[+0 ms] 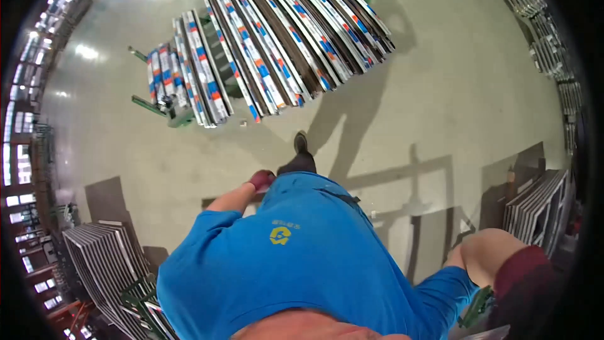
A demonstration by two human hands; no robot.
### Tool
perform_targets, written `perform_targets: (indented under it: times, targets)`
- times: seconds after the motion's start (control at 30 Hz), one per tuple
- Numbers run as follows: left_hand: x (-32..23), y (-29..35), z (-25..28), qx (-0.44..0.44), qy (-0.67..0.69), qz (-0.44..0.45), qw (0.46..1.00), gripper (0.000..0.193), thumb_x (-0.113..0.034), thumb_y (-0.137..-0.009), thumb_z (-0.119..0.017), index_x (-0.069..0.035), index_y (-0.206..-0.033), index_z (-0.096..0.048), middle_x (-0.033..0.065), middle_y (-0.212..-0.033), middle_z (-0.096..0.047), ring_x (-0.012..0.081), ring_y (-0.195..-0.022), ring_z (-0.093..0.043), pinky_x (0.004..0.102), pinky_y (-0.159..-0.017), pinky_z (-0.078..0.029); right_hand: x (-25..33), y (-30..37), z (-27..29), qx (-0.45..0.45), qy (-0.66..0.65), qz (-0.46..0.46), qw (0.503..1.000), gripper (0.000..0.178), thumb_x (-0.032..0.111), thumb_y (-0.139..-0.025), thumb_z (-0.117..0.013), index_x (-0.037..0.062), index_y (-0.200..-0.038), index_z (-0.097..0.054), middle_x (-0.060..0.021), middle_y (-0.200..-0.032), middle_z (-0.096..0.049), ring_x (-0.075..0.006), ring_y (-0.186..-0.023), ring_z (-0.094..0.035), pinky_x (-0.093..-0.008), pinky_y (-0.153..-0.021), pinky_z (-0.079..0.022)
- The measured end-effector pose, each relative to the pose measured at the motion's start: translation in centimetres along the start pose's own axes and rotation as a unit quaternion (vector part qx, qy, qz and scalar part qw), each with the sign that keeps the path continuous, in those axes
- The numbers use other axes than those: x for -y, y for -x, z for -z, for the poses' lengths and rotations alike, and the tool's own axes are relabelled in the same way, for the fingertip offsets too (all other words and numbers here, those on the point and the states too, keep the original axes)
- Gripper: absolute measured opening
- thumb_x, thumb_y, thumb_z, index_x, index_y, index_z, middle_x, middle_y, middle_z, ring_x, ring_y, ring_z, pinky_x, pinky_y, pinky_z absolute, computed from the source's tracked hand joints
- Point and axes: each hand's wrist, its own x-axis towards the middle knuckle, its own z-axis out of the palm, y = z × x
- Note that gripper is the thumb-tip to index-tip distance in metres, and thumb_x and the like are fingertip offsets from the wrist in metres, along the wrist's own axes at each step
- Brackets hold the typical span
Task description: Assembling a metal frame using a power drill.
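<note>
Beyond the left grip, bars run lengthwise away, far ends leaning left. I cannot tell how open it or the right grip is, or what either holds.

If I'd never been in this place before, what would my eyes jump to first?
Probably the bright blue shirt filling the lower middle, with the left hand in a dark-red glove beside it. Next, the long bars at the top, lined up side by side and marked white, blue and orange. Then the grey metal frames stacked at the lower left.
</note>
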Motion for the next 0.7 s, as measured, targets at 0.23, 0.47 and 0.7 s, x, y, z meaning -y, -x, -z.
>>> perform_targets:
  times: [0.23, 0.47, 0.7]
  targets:
    - [-12.2, -8.0, 7.6, -0.103, -0.051, -0.038, 0.993, 0.040, -0.037, -0.095, -0.064, -0.003, -0.112, -0.075, 0.0211, -0.109, -0.075, 0.0356, -0.102, -0.072, 0.0423, -0.092, -0.054, 15.8, 0.9, -39.8, 0.174, -0.192, -0.074, 0.963, 0.028, 0.014, -0.105, -0.053, -0.0055, -0.124, -0.061, -0.0113, -0.107, -0.070, -0.0205, -0.088, -0.066, -0.0318, -0.081, -0.052]
    - [-12.4, -6.5, 13.3, -0.214, 0.041, 0.026, 0.976, 0.040, -0.034, -0.095, -0.063, 0.000, -0.115, -0.074, 0.0214, -0.111, -0.076, 0.0332, -0.105, -0.073, 0.0408, -0.093, -0.054, 9.5, 25.0, -62.0, 0.534, -0.129, -0.231, 0.803, 0.025, 0.016, -0.101, -0.063, 0.0032, -0.122, -0.070, -0.0127, -0.100, -0.074, -0.0195, -0.083, -0.068, -0.0329, -0.074, -0.054]
    - [-6.3, 5.0, 5.9, -0.173, -0.043, 0.143, 0.974, 0.043, -0.037, -0.097, -0.057, 0.000, -0.110, -0.073, 0.0248, -0.103, -0.074, 0.0425, -0.104, -0.069, 0.0471, -0.095, -0.052, -6.7, 45.5, -69.0, 0.816, 0.124, -0.191, 0.531, 0.060, 0.046, -0.091, -0.065, 0.0061, -0.136, -0.058, -0.0252, -0.133, -0.063, -0.0410, -0.121, -0.063, -0.0488, -0.099, -0.053]
